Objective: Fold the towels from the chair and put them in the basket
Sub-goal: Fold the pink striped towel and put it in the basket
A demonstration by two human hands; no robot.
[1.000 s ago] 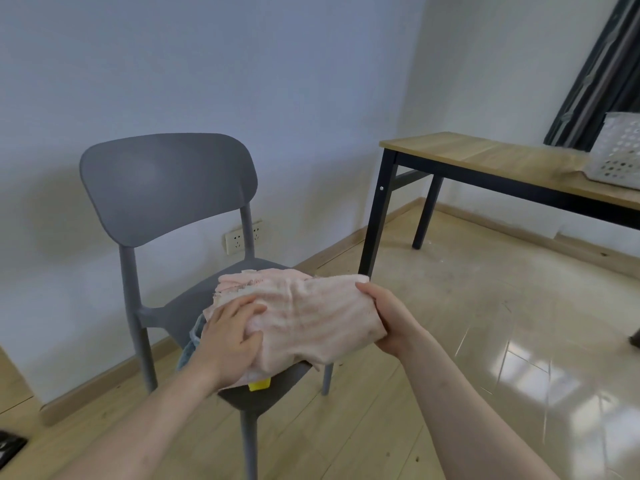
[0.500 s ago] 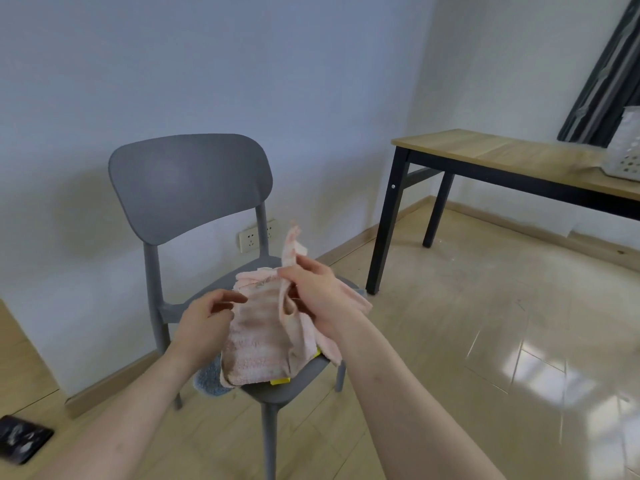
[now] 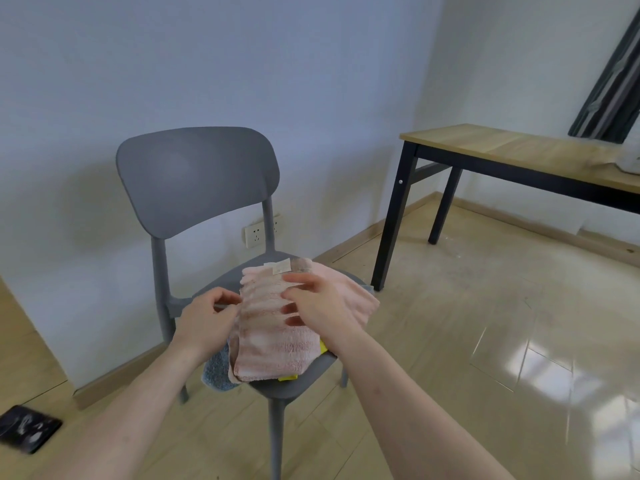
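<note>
Left hand [image 3: 207, 315]: fingers curled, pinching the left edge of the pink towel [image 3: 277, 327]. Right hand [image 3: 317, 306]: fingers spread and fairly straight, resting on top of that towel. One pink towel, partly folded, lies on the seat of one grey chair [image 3: 197, 174]. Beneath it: one blue towel [image 3: 216, 370] at the left front, one yellow towel [image 3: 289, 377] at the front. One bench [image 3: 502, 150] stands well apart, right; one white basket [image 3: 632, 161] sits at its far edge, mostly cut off.
</note>
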